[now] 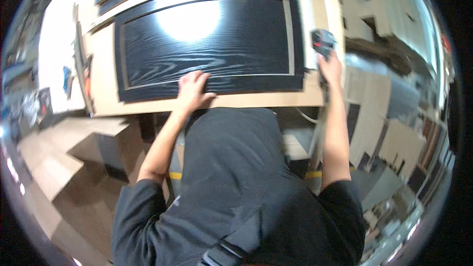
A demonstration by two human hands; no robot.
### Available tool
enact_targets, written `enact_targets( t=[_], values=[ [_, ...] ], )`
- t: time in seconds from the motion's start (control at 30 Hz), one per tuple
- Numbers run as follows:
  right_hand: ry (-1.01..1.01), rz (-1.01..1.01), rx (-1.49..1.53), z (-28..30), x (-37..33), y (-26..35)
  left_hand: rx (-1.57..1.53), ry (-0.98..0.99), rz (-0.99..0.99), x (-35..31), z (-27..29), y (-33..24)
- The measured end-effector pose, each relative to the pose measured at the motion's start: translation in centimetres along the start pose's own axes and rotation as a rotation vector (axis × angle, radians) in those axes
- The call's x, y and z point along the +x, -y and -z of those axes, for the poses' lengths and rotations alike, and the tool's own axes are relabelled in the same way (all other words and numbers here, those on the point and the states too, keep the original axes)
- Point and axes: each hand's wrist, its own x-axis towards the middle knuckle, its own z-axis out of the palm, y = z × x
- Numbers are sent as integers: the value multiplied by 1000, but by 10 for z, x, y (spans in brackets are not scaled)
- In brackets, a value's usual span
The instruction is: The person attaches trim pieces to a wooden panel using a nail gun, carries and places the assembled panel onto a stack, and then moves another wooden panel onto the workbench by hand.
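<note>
Gripping a power tool (323, 41), the right hand (331, 67) could scratch the framed black panel (209, 44) by swinging inward, the left hand (193, 91) spread at its near edge.

Right grip (332, 67) curled, arm (336, 128) outstretched

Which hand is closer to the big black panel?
Left. The left hand rests on the near edge of the black panel; the right hand is off past its right end, holding a dark tool.

Pale boards (368, 101) show at the right, tan panels (47, 165) at lower left.
</note>
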Motion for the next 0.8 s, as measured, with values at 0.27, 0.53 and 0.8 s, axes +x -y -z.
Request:
enact_targets(
  t=[0.27,0.53,0.8],
  values=[
    [-216,-75,27,-6,-121,-30,-101,-611,554,-55,20,114],
    [-16,-111,233,-70,-124,-62,-637,-594,990,-148,19,275],
    [15,-246,484,-68,-126,-42,-692,-571,935,-154,0,293]
  ],
)
